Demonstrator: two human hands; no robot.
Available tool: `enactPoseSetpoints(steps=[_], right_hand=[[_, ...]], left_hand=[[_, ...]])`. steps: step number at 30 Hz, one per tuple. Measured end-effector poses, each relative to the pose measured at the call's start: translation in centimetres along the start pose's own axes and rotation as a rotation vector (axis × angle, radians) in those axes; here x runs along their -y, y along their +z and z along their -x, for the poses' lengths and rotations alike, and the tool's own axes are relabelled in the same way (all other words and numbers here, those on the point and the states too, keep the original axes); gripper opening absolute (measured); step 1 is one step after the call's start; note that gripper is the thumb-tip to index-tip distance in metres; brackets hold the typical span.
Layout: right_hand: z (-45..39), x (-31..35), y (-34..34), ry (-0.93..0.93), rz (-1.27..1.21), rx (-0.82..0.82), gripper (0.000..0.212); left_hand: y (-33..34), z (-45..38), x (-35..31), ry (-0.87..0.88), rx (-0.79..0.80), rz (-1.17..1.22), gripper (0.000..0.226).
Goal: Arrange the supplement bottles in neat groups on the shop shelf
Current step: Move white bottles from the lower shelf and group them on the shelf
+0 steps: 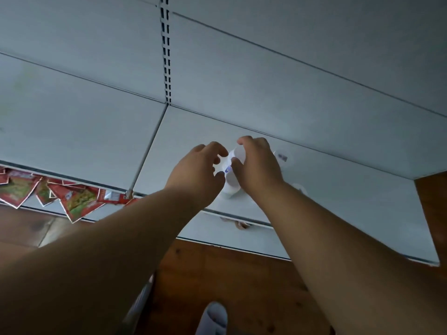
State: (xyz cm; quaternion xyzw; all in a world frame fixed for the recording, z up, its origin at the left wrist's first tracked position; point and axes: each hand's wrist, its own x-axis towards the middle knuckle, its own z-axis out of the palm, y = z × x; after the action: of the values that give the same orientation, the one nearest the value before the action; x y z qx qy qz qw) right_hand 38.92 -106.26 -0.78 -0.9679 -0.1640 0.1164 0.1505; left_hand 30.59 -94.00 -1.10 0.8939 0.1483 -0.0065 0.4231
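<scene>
The right hand (257,165) is curling over a small white bottle (233,176) on the grey shelf (338,204), fingers arched over its cap and thumb pressing its near side, while the left hand (198,172) is closing in from the left with bent fingers touching or nearly touching the same bottle; whether the left is truly gripping it is hard to tell. The bottle is standing near the middle of the shelf, with a blue mark on its label facing the left hand. More white bottles (281,157) are showing just behind and to the right of the right hand, mostly hidden by it. This looks like the step of setting one bottle into its group. The next move probably calls for sliding it snugly beside its neighbours, upright, without knocking them. Red packets (79,199) are hanging at the near left.
</scene>
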Motion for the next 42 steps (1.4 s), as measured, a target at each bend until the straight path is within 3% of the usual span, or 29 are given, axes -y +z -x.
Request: enactPoseSetpoints(steps=[5,8,13,16,19,24,29,31,36,42], right_hand=[[-2.5,-0.2,1.2,0.051,0.183,0.106,0.038],[-2.8,0.2,0.6,0.040,0.169,0.094,0.038],[1.9,3.2,-3.3,-0.017,-0.140,0.000,0.039],[7.9,6.3,-7.4,-0.103,-0.324,0.071,0.038],[14.3,8.9,-11.8,-0.053,-0.537,0.139,0.029],[22.5,12.2,-17.7,0.052,-0.758,0.211,0.018],[26.0,14.4,-21.3,0.021,-0.832,0.197,0.018],[26.1,15.5,-22.6,0.022,-0.838,0.131,0.015],[24.8,18.1,-26.1,0.066,-0.823,-0.013,0.022],[21.7,17.6,-31.2,-0.031,-0.816,-0.134,0.033]], left_hand=[[0.9,-1.3,1.3,-0.035,0.015,0.011,0.038],[0.6,-1.2,1.8,-0.053,-0.001,0.026,0.038],[-3.1,1.9,0.9,-0.134,-0.051,0.042,0.050],[-8.1,6.5,-1.9,-0.235,0.008,0.298,0.049],[-13.8,13.5,-5.5,-0.342,0.073,0.464,0.040],[-19.9,23.6,-9.8,-0.316,0.141,0.569,0.032],[-23.3,25.8,-11.6,-0.279,0.186,0.761,0.031],[-24.8,24.8,-12.6,-0.261,0.224,0.758,0.037],[-28.9,20.7,-16.5,-0.177,0.326,0.495,0.021],[-30.7,15.9,-21.4,-0.063,0.318,0.387,0.027]])
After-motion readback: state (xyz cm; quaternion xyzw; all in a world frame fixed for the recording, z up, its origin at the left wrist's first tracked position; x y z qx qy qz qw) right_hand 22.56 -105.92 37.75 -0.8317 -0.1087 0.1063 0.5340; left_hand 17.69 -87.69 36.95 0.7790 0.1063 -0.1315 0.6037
